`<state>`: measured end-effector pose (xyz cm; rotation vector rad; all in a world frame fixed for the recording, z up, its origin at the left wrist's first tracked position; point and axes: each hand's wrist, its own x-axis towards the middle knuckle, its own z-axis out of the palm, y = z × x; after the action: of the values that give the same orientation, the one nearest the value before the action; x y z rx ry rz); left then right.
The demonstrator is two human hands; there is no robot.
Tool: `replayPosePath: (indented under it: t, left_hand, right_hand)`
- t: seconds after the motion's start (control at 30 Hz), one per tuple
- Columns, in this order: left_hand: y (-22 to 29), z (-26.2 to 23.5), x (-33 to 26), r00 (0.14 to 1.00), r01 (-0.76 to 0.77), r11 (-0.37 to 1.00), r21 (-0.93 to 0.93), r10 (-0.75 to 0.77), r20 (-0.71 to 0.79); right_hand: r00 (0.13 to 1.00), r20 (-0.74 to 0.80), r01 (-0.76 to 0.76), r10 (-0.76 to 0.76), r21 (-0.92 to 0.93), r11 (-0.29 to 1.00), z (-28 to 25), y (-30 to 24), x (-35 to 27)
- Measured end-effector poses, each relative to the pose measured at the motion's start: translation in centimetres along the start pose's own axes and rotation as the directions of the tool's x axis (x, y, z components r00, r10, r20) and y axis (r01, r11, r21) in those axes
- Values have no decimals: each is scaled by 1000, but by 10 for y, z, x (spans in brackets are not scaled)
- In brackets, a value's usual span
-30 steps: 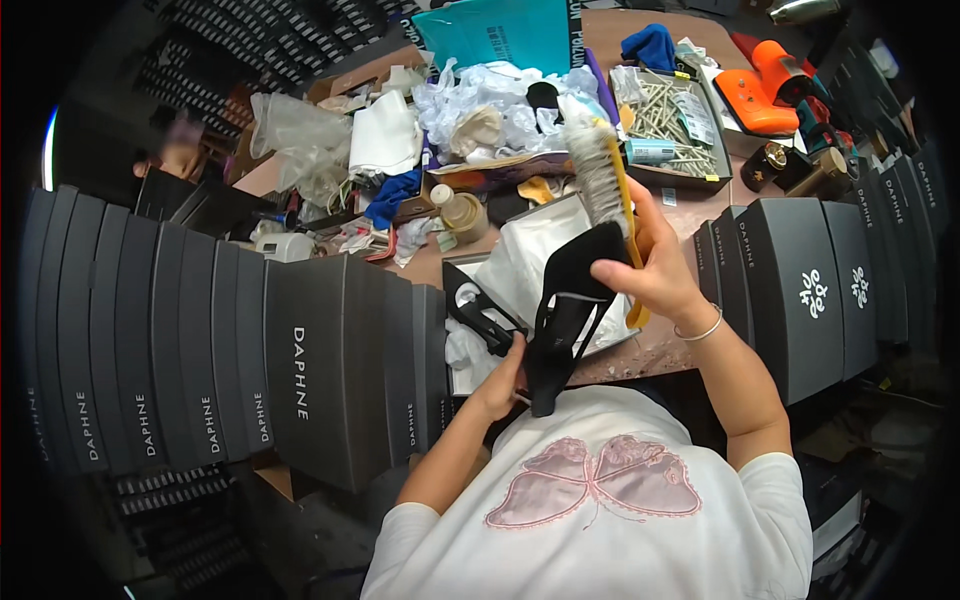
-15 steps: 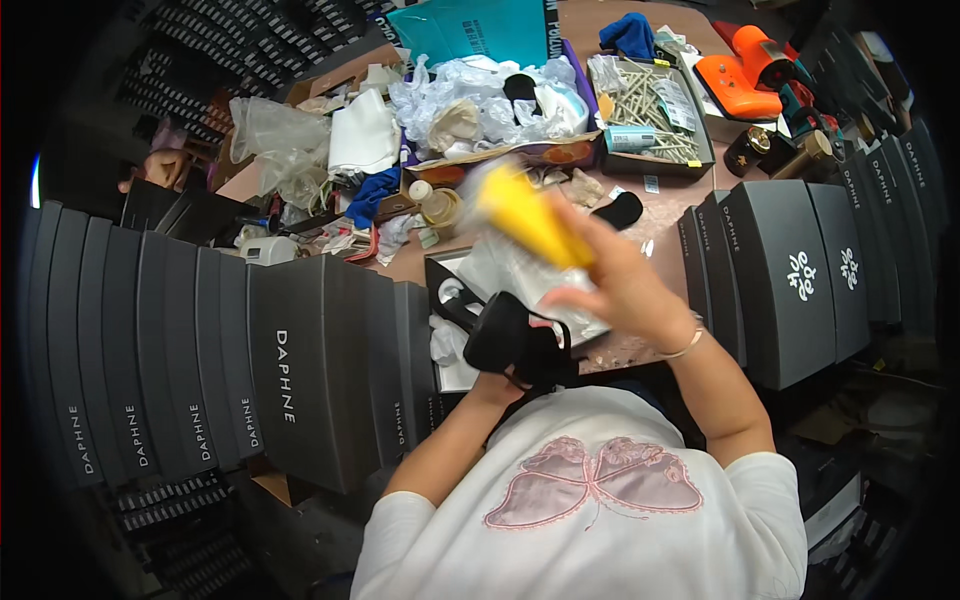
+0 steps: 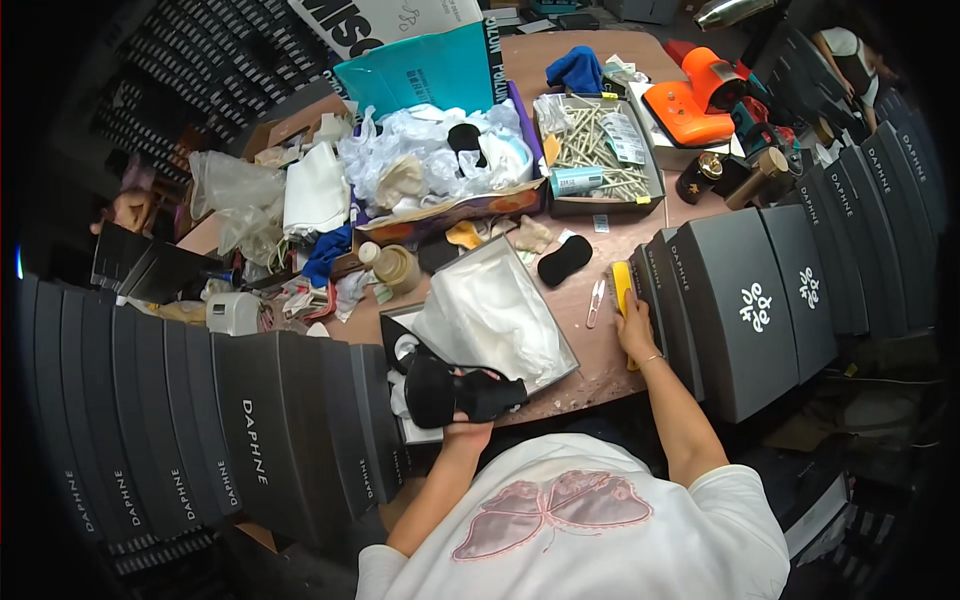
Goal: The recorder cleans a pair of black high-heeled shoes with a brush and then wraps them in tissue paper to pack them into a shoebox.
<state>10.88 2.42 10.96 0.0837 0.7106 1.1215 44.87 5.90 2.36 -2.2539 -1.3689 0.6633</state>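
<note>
My left hand (image 3: 466, 432) is closed round a black shoe (image 3: 436, 392) with a strap, held over the near left edge of an open shoe box (image 3: 561, 352). White tissue paper (image 3: 492, 318) fills much of that box, and part of another black shoe shows at its left side. My right hand (image 3: 636, 332) is stretched out to the right, its fingers round a long yellow brush (image 3: 621, 283) at table level, beside the grey boxes. The brush's far side is partly hidden. Between the hands lie a small pair of thread snips (image 3: 595, 303) and a black insole-shaped pad (image 3: 565, 261).
Stacked grey shoe boxes stand at left (image 3: 290, 420) and right (image 3: 735, 310). Behind the open box are a carton of crumpled plastic (image 3: 445, 210), a tray of pale sticks (image 3: 652, 195), a bottle (image 3: 397, 268) and an orange tool (image 3: 688, 112). Another person (image 3: 850, 62) is at the far right.
My right hand has gone from above the open box out to the right, bringing the brush down to the table. My left hand still holds the shoe, now lower and turned more sideways. The view has shifted.
</note>
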Motion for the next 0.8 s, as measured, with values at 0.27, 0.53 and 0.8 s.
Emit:
replayPosePath:
  t: [0.27,0.53,0.8]
  left_hand:
    - [-11,17,-27,995,90,987,-133,-85,42]
    - [-10,37,-28,994,-47,999,-11,46,-98]
    - [-5,23,-7,987,-128,983,-129,113,-112]
  right_hand:
    - [851,-89,524,-518,207,826,7,-101,82]
    - [786,-282,615,-550,437,656,-14,-264,218]
    - [810,133,577,-571,-349,738,34,-339,307]
